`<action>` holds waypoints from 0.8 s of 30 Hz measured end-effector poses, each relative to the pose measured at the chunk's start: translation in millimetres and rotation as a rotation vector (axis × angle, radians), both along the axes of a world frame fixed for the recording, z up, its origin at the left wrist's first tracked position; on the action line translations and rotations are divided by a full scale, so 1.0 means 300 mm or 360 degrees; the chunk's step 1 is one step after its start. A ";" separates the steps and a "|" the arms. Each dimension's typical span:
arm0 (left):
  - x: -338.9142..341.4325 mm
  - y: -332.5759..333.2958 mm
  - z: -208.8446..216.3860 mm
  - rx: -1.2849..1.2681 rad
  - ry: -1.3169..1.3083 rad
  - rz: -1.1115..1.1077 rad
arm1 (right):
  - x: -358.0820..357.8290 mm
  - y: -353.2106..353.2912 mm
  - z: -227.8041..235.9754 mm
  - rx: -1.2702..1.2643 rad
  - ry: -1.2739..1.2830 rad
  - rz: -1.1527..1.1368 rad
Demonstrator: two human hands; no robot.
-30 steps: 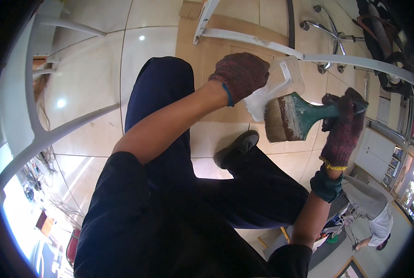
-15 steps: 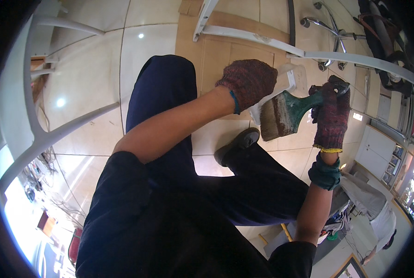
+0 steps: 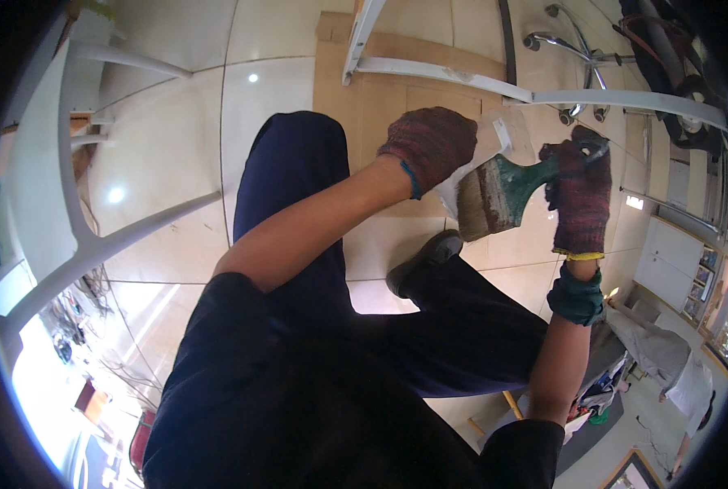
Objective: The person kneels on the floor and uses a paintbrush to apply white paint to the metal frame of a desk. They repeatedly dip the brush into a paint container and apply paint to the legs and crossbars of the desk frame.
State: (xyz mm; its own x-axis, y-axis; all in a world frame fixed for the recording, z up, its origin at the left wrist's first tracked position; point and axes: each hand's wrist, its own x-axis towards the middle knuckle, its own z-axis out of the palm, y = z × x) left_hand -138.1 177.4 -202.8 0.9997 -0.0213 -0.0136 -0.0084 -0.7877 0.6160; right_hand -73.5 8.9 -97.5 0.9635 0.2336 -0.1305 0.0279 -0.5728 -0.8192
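Note:
Both my hands wear dark reddish knitted gloves. My left hand (image 3: 429, 147) is closed at the near-left edge of a whitish translucent plastic container (image 3: 504, 133), its fingers partly hidden from above. My right hand (image 3: 582, 191) grips the green handle of a wide paintbrush (image 3: 494, 200). The brush's brown bristles point left, toward the container, and its bristle end overlaps the container's near side in the view. Whether the bristles touch the plastic I cannot tell. A whitish coating streaks the brush where bristles meet handle.
Cardboard (image 3: 384, 94) lies on the tiled floor beyond my left hand. A white metal frame (image 3: 437, 73) crosses above it. A wheeled chair base (image 3: 588, 61) stands at far right. White curved legs (image 3: 148, 216) are at left, near cables (image 3: 123, 350). Another person (image 3: 657, 350) is at lower right.
The container has tilted a little, and my left hand has shifted slightly left with it. The brush stays in my right hand, almost in the same place. The whole view has moved slightly.

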 end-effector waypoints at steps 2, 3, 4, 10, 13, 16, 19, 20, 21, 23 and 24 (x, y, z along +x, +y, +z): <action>0.018 0.037 0.007 -0.0075 0.0054 0.0071 | 0.007 -0.004 0.037 0.0104 -0.0074 -0.0059; 0.025 0.055 0.015 -0.0114 0.0081 0.0106 | 0.000 -0.009 0.064 0.0156 -0.0121 -0.0100; 0.026 0.070 0.027 -0.0103 0.0038 0.0105 | -0.007 -0.012 0.084 0.0210 -0.0162 -0.0138; 0.022 0.120 0.101 0.0009 -0.0134 0.0060 | 0.005 0.015 0.130 0.0345 -0.0173 -0.0038; 0.024 0.124 0.138 -0.0045 -0.0138 0.0071 | -0.002 0.044 0.139 0.0277 -0.0135 -0.0044; 0.033 0.117 0.121 -0.0006 -0.0221 0.0040 | 0.005 0.053 0.121 0.0263 -0.0154 -0.0098; 0.034 0.104 0.089 0.0071 -0.0391 -0.0010 | 0.024 0.047 0.100 0.0258 -0.0144 -0.0099; 0.038 0.094 0.087 0.0046 -0.0365 -0.0001 | 0.027 0.047 0.098 0.0230 -0.0122 -0.0095; 0.040 0.086 0.086 0.0020 -0.0339 0.0008 | 0.030 0.048 0.099 0.0202 -0.0100 -0.0091; 0.040 0.074 0.085 0.0002 -0.0386 -0.0005 | 0.032 0.052 0.103 0.0090 -0.0065 -0.0098; 0.039 0.069 0.086 -0.0006 -0.0410 -0.0012 | 0.033 0.053 0.105 0.0034 -0.0047 -0.0102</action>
State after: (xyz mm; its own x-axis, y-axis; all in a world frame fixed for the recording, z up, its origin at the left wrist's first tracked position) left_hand -126.4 198.2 -176.9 0.9700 -0.0283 0.2415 -0.1712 -0.7846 0.5958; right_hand -63.5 24.8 -65.9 0.9799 0.1739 -0.0973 0.0163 -0.5568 -0.8305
